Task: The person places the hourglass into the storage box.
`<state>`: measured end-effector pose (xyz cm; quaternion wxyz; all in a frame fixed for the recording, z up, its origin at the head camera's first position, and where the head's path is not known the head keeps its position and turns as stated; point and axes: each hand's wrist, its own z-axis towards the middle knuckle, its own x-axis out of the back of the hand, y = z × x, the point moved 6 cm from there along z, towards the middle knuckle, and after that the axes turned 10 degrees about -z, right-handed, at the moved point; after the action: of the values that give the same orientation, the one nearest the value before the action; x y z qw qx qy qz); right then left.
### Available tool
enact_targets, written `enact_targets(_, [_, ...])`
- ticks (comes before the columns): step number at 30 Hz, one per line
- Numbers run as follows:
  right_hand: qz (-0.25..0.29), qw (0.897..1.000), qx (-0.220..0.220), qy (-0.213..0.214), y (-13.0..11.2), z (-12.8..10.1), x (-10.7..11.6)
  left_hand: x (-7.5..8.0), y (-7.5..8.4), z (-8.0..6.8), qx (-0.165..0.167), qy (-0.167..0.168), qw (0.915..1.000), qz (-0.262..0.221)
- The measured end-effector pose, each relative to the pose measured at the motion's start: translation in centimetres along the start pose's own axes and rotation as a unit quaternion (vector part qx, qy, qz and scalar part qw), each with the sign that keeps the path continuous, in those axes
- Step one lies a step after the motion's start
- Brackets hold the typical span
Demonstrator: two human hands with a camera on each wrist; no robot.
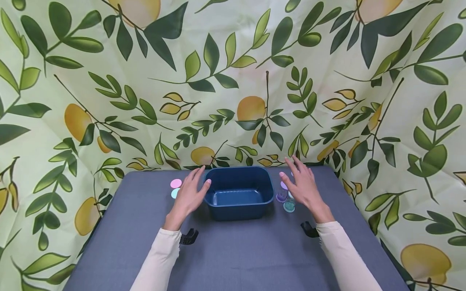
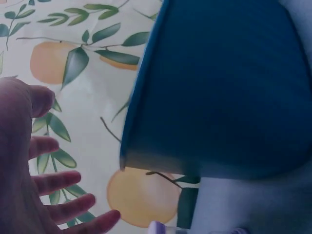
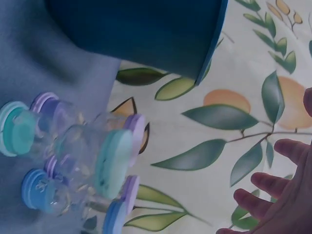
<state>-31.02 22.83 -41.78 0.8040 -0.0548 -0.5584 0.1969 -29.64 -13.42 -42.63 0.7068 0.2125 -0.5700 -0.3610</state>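
Note:
A dark blue plastic bin [image 1: 236,212] stands toward the back of the table. My left hand [image 1: 187,195] hovers beside its left side, fingers spread and holding nothing. Just past that hand lie a pink round lid [image 1: 176,183] and a mint round lid [image 1: 174,193], partly covered by the hand. On the other side, my right hand [image 1: 301,187] is held up with spread fingers, also holding nothing. Under and beside it stand small clear containers with coloured ends, a teal one [image 1: 289,207] and a purple one [image 1: 281,195]; a blue one [image 3: 41,190] shows in the right wrist view.
A grey cloth covers the table [image 1: 240,254]. Behind and at both sides hangs a curtain [image 1: 225,101] printed with leaves and oranges. Black wrist mounts [image 1: 189,237] stick out inward from both sleeves.

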Motion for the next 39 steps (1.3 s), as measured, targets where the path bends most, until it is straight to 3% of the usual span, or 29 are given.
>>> enact_targets(6, [0.010,1.000,-0.010,0.019,1.8,-0.5,0.0,0.0,-0.8,-0.5,-0.001,0.024,0.9992,-0.031])
enact_targets(12, [0.019,0.999,-0.021,0.025,3.7,-1.2,-0.2,-0.3,-1.4,-0.7,0.012,0.031,0.9968,-0.073])
enact_targets(19, [0.028,0.998,-0.042,0.024,5.5,-2.0,-0.6,-0.6,-1.6,-0.8,0.003,0.041,0.9918,-0.121])
enact_targets(26, [0.083,0.994,-0.074,0.021,7.4,-2.8,-1.2,-1.1,-2.6,-0.8,0.041,0.031,0.9743,-0.219])
enact_targets(31, [0.117,0.986,-0.118,-0.001,8.5,-3.1,-1.8,-1.5,-3.3,-0.7,0.061,0.017,0.9661,-0.250])
enact_targets(39, [0.164,0.969,-0.177,-0.044,9.8,-3.6,-3.3,-1.8,-4.0,-0.8,0.083,0.003,0.9453,-0.315])
